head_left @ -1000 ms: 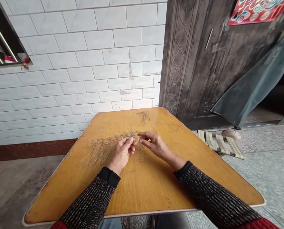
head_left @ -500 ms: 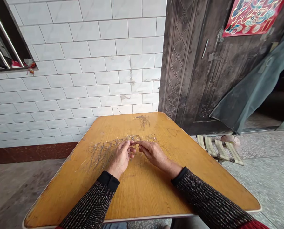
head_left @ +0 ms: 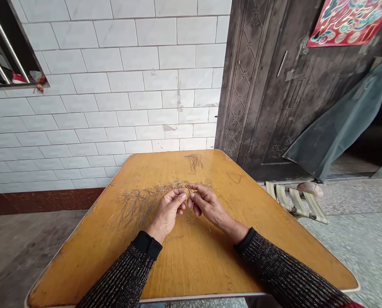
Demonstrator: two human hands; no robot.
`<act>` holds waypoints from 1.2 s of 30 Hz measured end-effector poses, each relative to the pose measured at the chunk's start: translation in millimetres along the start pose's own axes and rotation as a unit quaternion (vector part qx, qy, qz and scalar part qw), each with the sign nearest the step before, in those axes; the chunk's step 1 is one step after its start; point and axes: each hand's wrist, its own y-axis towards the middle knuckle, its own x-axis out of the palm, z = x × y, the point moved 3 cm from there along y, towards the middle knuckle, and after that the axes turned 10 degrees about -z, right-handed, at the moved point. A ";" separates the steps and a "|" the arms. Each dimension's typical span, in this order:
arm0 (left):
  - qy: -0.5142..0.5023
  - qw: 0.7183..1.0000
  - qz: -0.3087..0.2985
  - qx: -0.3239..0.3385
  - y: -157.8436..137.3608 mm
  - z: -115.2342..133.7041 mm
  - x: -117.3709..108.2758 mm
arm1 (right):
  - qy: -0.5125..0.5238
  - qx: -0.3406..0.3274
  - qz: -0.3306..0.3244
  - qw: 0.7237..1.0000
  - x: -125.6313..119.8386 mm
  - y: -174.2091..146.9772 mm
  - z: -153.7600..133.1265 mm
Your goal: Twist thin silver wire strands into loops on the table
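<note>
My left hand [head_left: 167,212] is closed in a pinch on a thin wire, its thumb and forefinger pressed together. Close on its right, my right hand [head_left: 210,208] pinches the same wire between thumb and fingers; a thin end [head_left: 207,223] hangs below it. Behind and left of both hands, a row of looped thin wires [head_left: 142,195] lies across the wooden table [head_left: 191,265], with long loose tails [head_left: 127,214] toward me. The hands hide part of the row.
A small bunch of loose wires [head_left: 195,161] lies near the table's far edge, and a bent wire [head_left: 234,176] lies to its right. Beyond stand a white tiled wall [head_left: 114,85] and a dark door [head_left: 258,107]. A strap-seated stool [head_left: 295,200] is at the right.
My fingers have shifted: the right hand has turned and its fingers now curl in a pinch, with a wire end hanging below. The view has tilted slightly.
</note>
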 end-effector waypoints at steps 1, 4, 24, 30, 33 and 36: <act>0.005 1.000 -0.007 0.003 0.0 0.6 0.8 | -0.001 0.004 -0.002 1.000 0.6 0.1 1.2; 0.011 0.999 -0.031 0.009 -0.6 2.5 4.2 | -0.010 0.014 0.007 1.000 1.9 0.4 4.5; 0.087 0.993 0.073 0.028 -0.1 -2.4 4.0 | -0.090 0.026 0.042 0.995 -1.0 3.0 13.3; 0.095 0.992 0.075 0.031 -1.4 0.5 -0.9 | -0.078 0.052 0.068 0.993 -9.9 3.7 11.2; 0.082 0.993 0.072 0.044 -0.9 3.5 -4.4 | -0.076 0.055 0.082 0.992 -18.7 5.5 8.2; 0.084 0.992 0.076 0.054 -0.5 5.9 -8.4 | -0.078 0.065 0.091 0.991 -26.7 6.0 6.0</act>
